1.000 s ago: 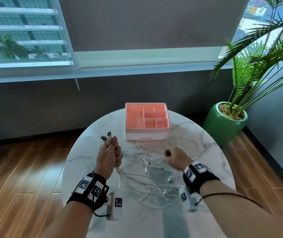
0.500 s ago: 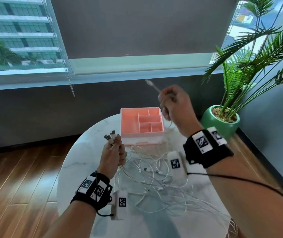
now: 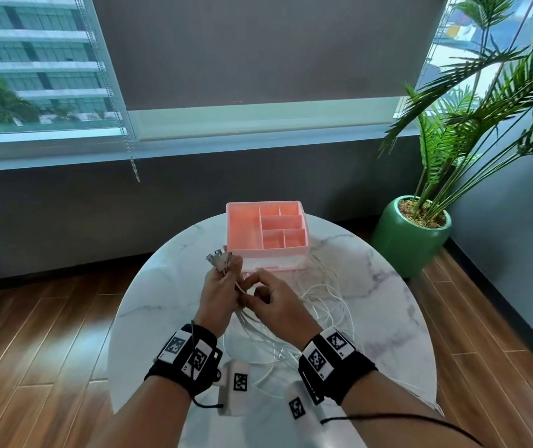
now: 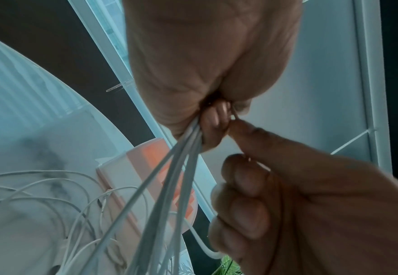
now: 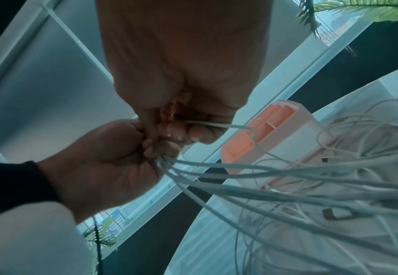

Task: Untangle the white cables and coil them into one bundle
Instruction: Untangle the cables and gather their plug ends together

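Observation:
Several white cables (image 3: 320,295) lie tangled on the round marble table (image 3: 168,305). My left hand (image 3: 218,291) is raised above the table and grips a bunch of these cables (image 4: 169,178), whose metal plugs (image 3: 218,257) stick up out of the fist. Right beside it, my right hand (image 3: 268,300) touches the left hand and pinches one more white cable (image 5: 214,125) between thumb and fingers. From both hands the strands (image 5: 287,178) run down to the loose heap on the table.
A pink divided organiser box (image 3: 266,234) stands at the table's far side, just beyond my hands; some cable loops lie against its front. A green pot with a palm (image 3: 412,234) stands on the floor at the right. Wooden floor surrounds the table.
My right hand, which had lifted one cable end high above the box, has come down and joined the left hand. The left hand still holds its bunch of plugs.

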Demonstrator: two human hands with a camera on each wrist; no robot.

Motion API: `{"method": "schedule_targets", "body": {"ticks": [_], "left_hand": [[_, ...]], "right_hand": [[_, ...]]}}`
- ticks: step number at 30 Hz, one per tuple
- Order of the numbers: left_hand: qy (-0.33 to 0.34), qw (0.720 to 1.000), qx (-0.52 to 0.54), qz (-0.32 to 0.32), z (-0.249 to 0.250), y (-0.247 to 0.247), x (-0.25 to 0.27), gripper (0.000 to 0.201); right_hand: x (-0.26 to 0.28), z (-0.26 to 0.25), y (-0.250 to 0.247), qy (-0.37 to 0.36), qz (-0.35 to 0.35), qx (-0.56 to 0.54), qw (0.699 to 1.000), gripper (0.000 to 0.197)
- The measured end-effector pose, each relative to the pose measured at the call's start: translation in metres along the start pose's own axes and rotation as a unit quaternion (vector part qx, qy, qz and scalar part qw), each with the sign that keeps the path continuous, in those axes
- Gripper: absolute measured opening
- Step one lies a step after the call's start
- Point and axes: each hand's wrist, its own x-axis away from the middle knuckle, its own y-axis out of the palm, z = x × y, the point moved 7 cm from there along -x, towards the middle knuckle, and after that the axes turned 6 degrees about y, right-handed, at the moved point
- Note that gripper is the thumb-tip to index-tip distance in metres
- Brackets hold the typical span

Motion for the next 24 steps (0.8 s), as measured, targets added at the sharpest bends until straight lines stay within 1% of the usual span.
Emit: {"method": "schedule_targets", "body": {"ticks": [3, 5, 6, 8, 11, 12, 13, 15, 16, 18, 19, 20, 22, 24], "left_hand": [[-0.013, 0.998, 0.047, 0.027, 0.0, -0.008, -0.001, 0.045], [-0.006, 0.995, 0.078, 0.056, 0.005, -0.014, -0.002, 0.044], [0.002, 0.993, 0.089, 0.071, 0.009, -0.018, -0.004, 0.042], [0.016, 0.99, 0.102, 0.096, 0.017, -0.024, -0.006, 0.042], [0.021, 0.986, 0.115, 0.117, 0.021, -0.031, -0.008, 0.043], [0.022, 0.986, 0.116, 0.116, 0.021, -0.032, -0.008, 0.043], [0.023, 0.987, 0.117, 0.111, 0.021, -0.031, -0.008, 0.043], [0.03, 0.988, 0.12, 0.095, 0.02, -0.029, -0.008, 0.043], [0.034, 0.988, 0.12, 0.089, 0.02, -0.028, -0.008, 0.043], [0.033, 0.99, 0.114, 0.075, 0.018, -0.024, -0.009, 0.043], [0.03, 0.99, 0.118, 0.069, 0.017, -0.022, -0.009, 0.044], [0.025, 0.99, 0.125, 0.062, 0.016, -0.02, -0.009, 0.043], [0.015, 0.989, 0.136, 0.047, 0.016, -0.014, -0.009, 0.042], [0.012, 0.991, 0.131, 0.036, 0.017, -0.009, -0.009, 0.042]], "right_hand": [[0.0, 0.018, -0.01, 0.019, -0.005, 0.093, 0.995, 0.005], [0.002, 0.037, -0.023, 0.038, 0.0, 0.17, 0.985, 0.004], [0.003, 0.048, -0.032, 0.056, 0.007, 0.209, 0.976, 0.006], [0.009, 0.08, -0.057, 0.118, 0.029, 0.265, 0.956, 0.012], [0.021, 0.132, -0.1, 0.231, 0.07, 0.289, 0.927, 0.024], [0.024, 0.144, -0.112, 0.256, 0.08, 0.284, 0.92, 0.028], [0.025, 0.151, -0.122, 0.272, 0.089, 0.269, 0.92, 0.03], [0.024, 0.153, -0.14, 0.287, 0.118, 0.219, 0.925, 0.026], [0.02, 0.147, -0.148, 0.287, 0.146, 0.189, 0.928, 0.023], [0.012, 0.12, -0.165, 0.271, 0.207, 0.088, 0.936, 0.029], [0.004, 0.098, -0.169, 0.249, 0.221, 0.028, 0.942, 0.032], [-0.004, 0.072, -0.173, 0.219, 0.226, -0.03, 0.949, 0.033], [-0.017, 0.005, -0.181, 0.133, 0.222, -0.123, 0.958, 0.031], [-0.02, -0.069, -0.185, 0.029, 0.203, -0.156, 0.966, 0.024]]}}
